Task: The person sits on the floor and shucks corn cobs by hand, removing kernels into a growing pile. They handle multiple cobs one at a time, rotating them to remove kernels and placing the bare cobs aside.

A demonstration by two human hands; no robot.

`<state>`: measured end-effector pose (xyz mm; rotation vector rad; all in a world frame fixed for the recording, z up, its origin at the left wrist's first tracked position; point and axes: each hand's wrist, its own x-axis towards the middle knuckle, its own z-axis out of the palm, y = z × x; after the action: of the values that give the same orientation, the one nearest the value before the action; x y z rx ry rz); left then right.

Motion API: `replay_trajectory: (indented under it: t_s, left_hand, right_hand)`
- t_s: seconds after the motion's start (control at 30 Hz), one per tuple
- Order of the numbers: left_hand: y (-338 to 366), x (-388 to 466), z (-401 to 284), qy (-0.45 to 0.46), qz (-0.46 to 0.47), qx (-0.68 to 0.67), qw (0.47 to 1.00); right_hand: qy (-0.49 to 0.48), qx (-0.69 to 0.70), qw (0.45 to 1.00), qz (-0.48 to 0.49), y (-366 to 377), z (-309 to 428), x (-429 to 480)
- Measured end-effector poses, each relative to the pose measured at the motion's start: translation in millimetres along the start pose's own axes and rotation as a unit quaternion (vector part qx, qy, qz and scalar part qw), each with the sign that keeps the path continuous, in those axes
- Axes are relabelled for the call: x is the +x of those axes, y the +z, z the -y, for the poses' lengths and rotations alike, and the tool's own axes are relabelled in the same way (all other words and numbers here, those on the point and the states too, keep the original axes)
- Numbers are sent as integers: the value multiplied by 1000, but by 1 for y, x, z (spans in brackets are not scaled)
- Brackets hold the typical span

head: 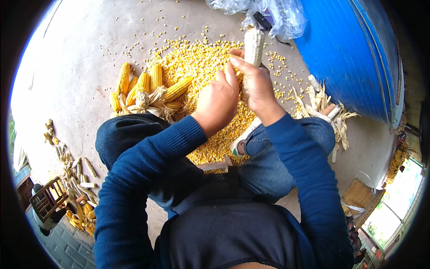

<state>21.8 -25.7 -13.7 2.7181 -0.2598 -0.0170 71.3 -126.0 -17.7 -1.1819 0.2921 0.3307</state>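
My right hand (254,80) is closed around an upright, pale corncob (254,45) whose upper part is bare of kernels. A few yellow kernels show low on it, between my hands. Close against its left side, my left hand (218,97) has its fingers bent; whether they hold anything is hidden. Beneath both hands lies a wide heap of loose yellow corn kernels (198,64). Several ears of corn (143,84) with yellow kernels, some with dry husks (158,95), rest at the heap's left edge by my knee.
Bare cobs and husks (315,111) lie right of the heap, beside a large blue container (349,57). Clear plastic bags (289,20) are at the top. More cobs and husks (77,178) lie at the left, near a wooden chair (48,198). A woven basket (358,195) stands lower right.
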Motion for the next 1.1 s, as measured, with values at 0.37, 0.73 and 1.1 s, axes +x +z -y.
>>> replay_trajectory:
  t_s: [0.37,0.73,1.1]
  left_hand:
    - [-21,1,8,-241,185,-673,675]
    - [-14,8,11,-155,145,-233,949]
    - [3,7,14,-38,24,-84,995]
  right_hand:
    - [-56,-70,996,15,-20,-1,6]
    - [-161,-232,959,0,-7,-13,-6]
    - [32,45,996,73,-5,5,3]
